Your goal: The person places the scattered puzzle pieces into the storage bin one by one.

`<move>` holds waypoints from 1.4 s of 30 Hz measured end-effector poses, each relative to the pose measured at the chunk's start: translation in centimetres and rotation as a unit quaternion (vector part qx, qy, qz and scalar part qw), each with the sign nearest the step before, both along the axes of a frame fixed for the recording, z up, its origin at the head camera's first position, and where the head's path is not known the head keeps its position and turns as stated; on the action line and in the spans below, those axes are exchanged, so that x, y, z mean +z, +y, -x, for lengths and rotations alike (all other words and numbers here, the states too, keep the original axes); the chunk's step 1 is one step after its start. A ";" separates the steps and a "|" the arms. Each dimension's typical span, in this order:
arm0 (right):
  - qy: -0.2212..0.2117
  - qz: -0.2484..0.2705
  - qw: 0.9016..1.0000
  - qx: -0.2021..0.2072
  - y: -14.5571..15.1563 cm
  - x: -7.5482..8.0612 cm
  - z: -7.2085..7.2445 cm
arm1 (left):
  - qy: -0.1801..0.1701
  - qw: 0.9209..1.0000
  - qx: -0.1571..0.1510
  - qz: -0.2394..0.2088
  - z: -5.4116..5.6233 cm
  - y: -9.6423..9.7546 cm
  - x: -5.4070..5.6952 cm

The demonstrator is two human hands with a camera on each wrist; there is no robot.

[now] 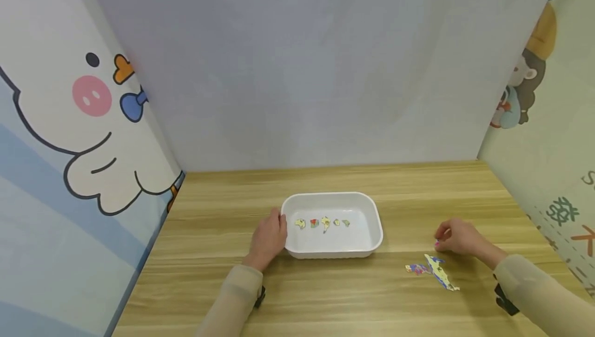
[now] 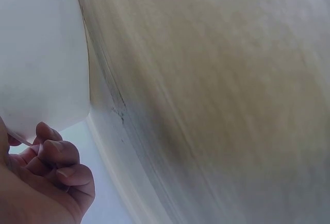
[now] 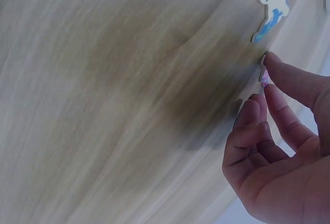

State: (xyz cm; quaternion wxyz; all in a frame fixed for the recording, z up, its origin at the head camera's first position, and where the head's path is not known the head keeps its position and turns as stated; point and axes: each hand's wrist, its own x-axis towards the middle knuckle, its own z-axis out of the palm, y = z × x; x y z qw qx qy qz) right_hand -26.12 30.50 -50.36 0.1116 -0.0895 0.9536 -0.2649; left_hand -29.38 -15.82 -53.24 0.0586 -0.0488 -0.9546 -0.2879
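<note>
A white plastic tray point(image 1: 332, 248) stands on the table, with a row of several small, irregular puzzle pieces point(image 1: 325, 222) lying flat inside. At its left end my left hand point(image 1: 269, 239) grips the rim; in the left wrist view its fingers point(image 2: 61, 153) curl at the tray's edge point(image 2: 46, 80). To the right of the tray, my right hand point(image 1: 460, 237) pinches a small pink puzzle piece point(image 3: 264, 75) between thumb and fingertip, low over the table. Just in front of that hand lie a long yellow-and-blue puzzle piece point(image 1: 439, 272) and a smaller multicoloured one point(image 1: 417, 269).
The wood-grain table point(image 1: 325, 301) runs back to a pale curtain point(image 1: 297, 79). A cartoon-printed cloth point(image 1: 60, 120) borders the left side, and another printed cloth point(image 1: 553, 172) borders the right.
</note>
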 end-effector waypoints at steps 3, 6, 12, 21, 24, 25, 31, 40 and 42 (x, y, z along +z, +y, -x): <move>0.001 0.005 1.000 -0.001 -0.1 -0.1 0.1 | 0.000 1.000 -0.001 -0.001 0.0 0.0 0.1; 0.001 0.009 1.000 -0.001 -0.2 -0.3 0.1 | 0.000 1.000 -0.001 -0.001 0.0 0.0 0.1; -0.006 0.015 1.000 -0.004 -0.4 -0.5 0.3 | -0.002 1.000 0.000 0.000 0.1 0.0 -0.1; -0.009 0.024 1.000 -0.011 -0.5 -0.9 0.1 | -0.006 1.000 0.003 0.003 0.1 0.0 -0.3; -0.009 0.024 1.000 -0.012 -0.5 -1.0 0.1 | -0.005 1.000 0.005 0.006 0.1 0.1 -0.3; -0.009 0.024 1.000 -0.015 -0.5 -1.0 0.0 | -0.004 1.000 0.005 0.007 0.1 0.1 -0.3; -0.001 0.016 1.000 -0.015 -0.6 -0.9 0.1 | 0.002 1.000 0.001 0.006 0.0 0.1 -0.2; -0.013 0.035 0.999 -0.021 -0.9 0.1 0.8 | -0.005 1.000 0.002 0.008 0.1 0.1 -0.3; -0.019 0.045 0.998 -0.025 -1.1 0.4 1.1 | -0.007 1.000 0.003 0.006 0.2 0.1 -0.3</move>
